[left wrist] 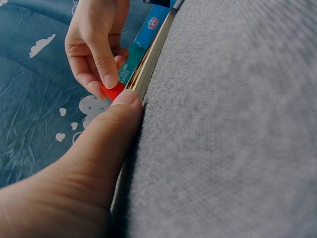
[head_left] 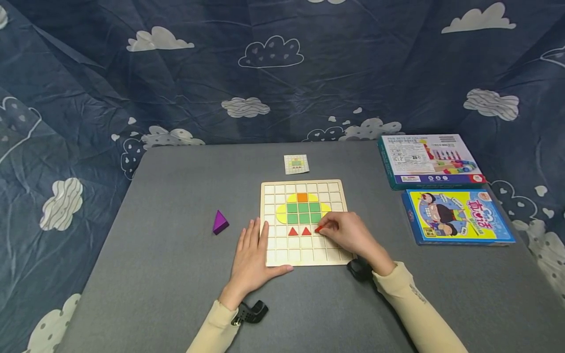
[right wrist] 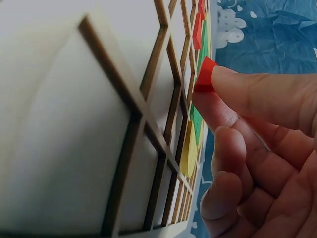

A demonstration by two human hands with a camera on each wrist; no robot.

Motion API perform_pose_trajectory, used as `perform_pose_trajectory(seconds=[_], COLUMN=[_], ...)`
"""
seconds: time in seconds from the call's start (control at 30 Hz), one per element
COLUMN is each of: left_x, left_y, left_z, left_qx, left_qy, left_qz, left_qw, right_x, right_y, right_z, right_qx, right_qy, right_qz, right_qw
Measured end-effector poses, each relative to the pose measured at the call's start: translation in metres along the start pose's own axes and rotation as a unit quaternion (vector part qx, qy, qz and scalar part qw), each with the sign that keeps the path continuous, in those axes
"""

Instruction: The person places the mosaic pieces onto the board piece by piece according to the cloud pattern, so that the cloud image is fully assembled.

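Note:
A wooden grid board [head_left: 304, 257] lies on the grey table, holding green squares, an orange square, yellow pieces and two red triangles [head_left: 299, 231]. My right hand [head_left: 342, 230] pinches a small red piece [head_left: 318, 229] [right wrist: 204, 76] [left wrist: 113, 91] between thumb and forefinger, just above the board, right of the two triangles. My left hand [head_left: 252, 255] lies flat on the table, fingers straight, its thumb [left wrist: 116, 116] pressing the board's near-left edge.
A purple pyramid piece [head_left: 219, 222] stands left of the board. A small pattern card [head_left: 296, 164] lies behind it. Two game boxes, one teal [head_left: 428, 161] and one blue-yellow [head_left: 456, 216], sit at the right. A cloud-print cloth hangs behind.

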State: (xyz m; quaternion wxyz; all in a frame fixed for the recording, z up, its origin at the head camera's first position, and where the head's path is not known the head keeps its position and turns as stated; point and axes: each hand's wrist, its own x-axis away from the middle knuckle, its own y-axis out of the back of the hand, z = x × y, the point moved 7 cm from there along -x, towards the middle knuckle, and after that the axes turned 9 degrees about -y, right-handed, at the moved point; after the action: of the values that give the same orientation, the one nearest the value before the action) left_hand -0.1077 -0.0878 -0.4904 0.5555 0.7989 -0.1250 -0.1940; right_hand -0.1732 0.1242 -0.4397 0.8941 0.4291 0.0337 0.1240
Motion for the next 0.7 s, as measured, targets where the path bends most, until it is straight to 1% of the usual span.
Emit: perform_pose_trajectory(seconds=[0.1, 0.23, 0.5, 0.7], left_x=[-0.0001, 0.0, 0.0001, -0.0003], left_y=[0.0002, 0.0006, 0.0012, 0.0011], left_z=[0.0001, -0.0002, -0.0007, -0.0008], left_qx=[0.002, 0.003, 0.004, 0.0], left_qy=[0.0, -0.001, -0.002, -0.003], left_qz=[-0.001, -0.001, -0.004, -0.004], left_qw=[1.0, 1.0, 1.0, 1.0], right_x=[-0.0007, -0.0024, -0.0043, -0.0057], right_y=[-0.0033, -0.0065, -0.0067, -0.0067], right_z=[0.0017, 0.0013, 0.0017, 0.0009], right_qx=[0.007, 0.016, 0.032, 0.031], right_qy=[0.01, 0.009, 0.002, -0.012], right_qz=[0.008, 0.017, 0.013, 0.009], right_qw=[1.0, 1.0, 0.999, 0.999])
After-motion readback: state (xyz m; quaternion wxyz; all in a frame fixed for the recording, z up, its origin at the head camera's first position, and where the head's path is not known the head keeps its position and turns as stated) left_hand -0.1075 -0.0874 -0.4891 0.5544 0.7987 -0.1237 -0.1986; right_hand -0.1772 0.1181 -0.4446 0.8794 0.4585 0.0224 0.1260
